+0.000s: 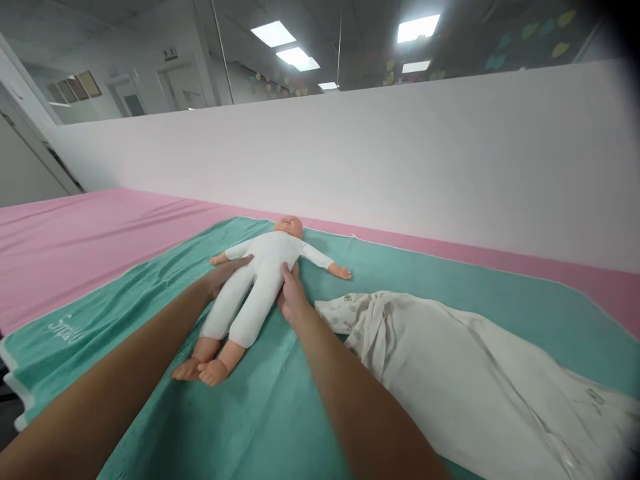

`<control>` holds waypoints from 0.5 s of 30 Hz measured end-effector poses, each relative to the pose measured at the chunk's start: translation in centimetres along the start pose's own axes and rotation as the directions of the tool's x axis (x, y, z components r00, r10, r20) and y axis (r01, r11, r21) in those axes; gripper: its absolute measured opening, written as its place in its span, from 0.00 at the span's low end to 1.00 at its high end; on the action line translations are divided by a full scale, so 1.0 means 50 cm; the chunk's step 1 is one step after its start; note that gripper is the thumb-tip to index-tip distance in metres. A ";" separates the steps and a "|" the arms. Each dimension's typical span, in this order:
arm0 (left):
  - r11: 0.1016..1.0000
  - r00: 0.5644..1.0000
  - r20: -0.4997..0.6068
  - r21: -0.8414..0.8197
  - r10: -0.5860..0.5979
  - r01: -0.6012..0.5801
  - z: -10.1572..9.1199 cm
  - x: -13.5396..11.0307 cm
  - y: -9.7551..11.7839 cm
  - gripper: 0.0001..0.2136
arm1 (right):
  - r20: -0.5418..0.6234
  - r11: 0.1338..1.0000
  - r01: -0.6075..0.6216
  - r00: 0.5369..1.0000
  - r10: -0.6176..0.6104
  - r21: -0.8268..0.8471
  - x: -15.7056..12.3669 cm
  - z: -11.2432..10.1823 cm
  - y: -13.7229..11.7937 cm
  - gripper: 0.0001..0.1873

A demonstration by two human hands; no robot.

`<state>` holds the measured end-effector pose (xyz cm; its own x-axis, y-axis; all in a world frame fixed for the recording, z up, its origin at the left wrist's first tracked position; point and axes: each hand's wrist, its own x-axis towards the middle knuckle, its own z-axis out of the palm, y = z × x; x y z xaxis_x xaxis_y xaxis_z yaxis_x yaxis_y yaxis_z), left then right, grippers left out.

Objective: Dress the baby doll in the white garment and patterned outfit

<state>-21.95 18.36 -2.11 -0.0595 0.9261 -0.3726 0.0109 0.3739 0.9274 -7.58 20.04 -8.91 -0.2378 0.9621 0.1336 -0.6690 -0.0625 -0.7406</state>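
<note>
A baby doll (267, 263) with a white cloth body lies on its back on a green towel (280, 407). Its head points to the wall, its arms are spread and its bare feet point toward me. My left hand (225, 275) grips the doll's side near the hip, fingers partly hidden behind it. On the opposite side my right hand (293, 293) holds the doll at the hip, thumb on the front and other fingers mostly out of sight. To the right of my right hand lies a rumpled white cloth garment (450, 360) with a small print at its edges.
Pink sheeting (90, 233) covers the surface under the towel. A white wall (400, 160) runs along the back, with a mirror or glass panel (280, 73) above it. Part of a door (30, 153) shows at far left.
</note>
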 end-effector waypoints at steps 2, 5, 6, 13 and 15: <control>0.996 0.997 -0.029 -0.043 0.071 -0.072 0.009 -0.020 0.001 0.18 | -0.002 0.995 -0.003 1.000 0.003 0.099 -0.009 0.012 -0.002 0.35; 0.985 0.986 -0.052 -0.057 0.159 -0.162 0.016 -0.077 0.013 0.19 | 0.032 0.984 -0.020 0.999 0.014 0.178 -0.030 0.041 -0.020 0.34; 0.983 0.983 -0.050 -0.052 0.175 -0.177 0.017 -0.101 0.019 0.19 | 0.057 0.984 -0.023 0.998 0.013 0.177 -0.042 0.054 -0.032 0.33; 0.933 0.935 -0.002 -0.058 0.354 -0.354 0.079 -0.269 0.058 0.23 | 0.155 0.987 0.087 0.982 -0.108 0.137 -0.186 0.111 -0.198 0.28; 0.918 0.918 0.062 -0.079 0.393 -0.388 0.139 -0.301 0.050 0.26 | 0.148 0.989 0.111 0.981 -0.125 0.100 -0.240 0.088 -0.259 0.27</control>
<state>-14.11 5.71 5.62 0.0113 0.9997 0.0201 -0.0459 -0.0196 0.9988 0.84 8.14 1.98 -0.2538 0.9123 0.3214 -0.7581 0.0188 -0.6518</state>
